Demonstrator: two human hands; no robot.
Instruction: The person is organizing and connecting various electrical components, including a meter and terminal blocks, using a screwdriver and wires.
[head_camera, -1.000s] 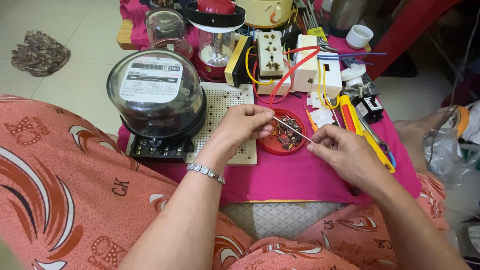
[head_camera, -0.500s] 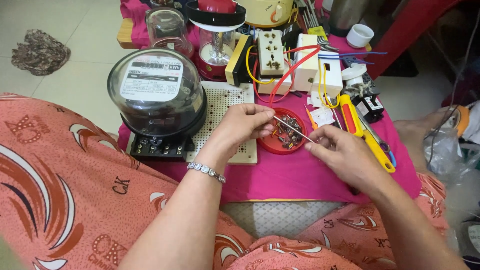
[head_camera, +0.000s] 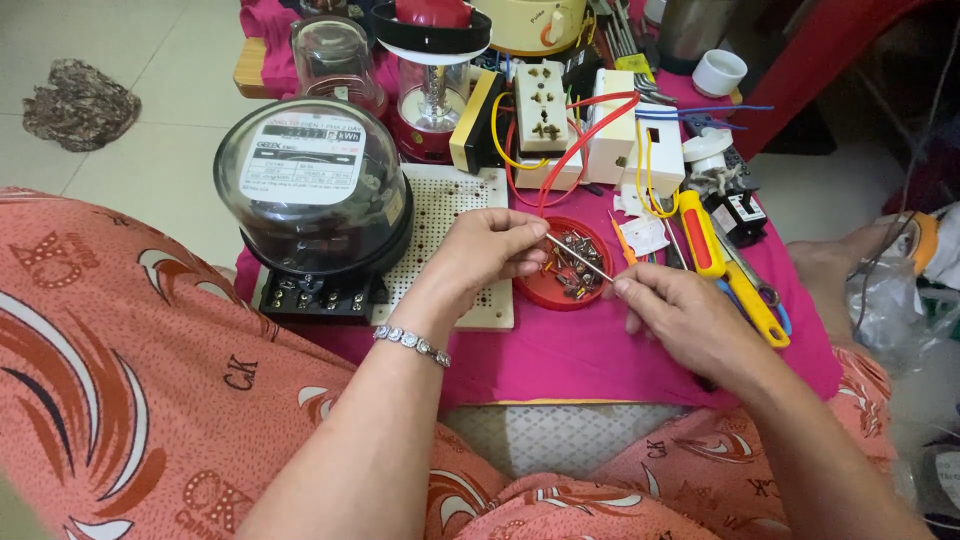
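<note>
Head view: the left hand and the right hand each pinch one end of a thin metal rod, held level just above the red dish of screws. The perforated board and the electricity meter lie left of the dish on the pink cloth.

Bare pink cloth along the near edge gives open passage between both forearms. Far side is blocked: electricity meter at left, socket blocks centre, yellow-handled screwdriver at right. The red dish occupies the middle.
</note>
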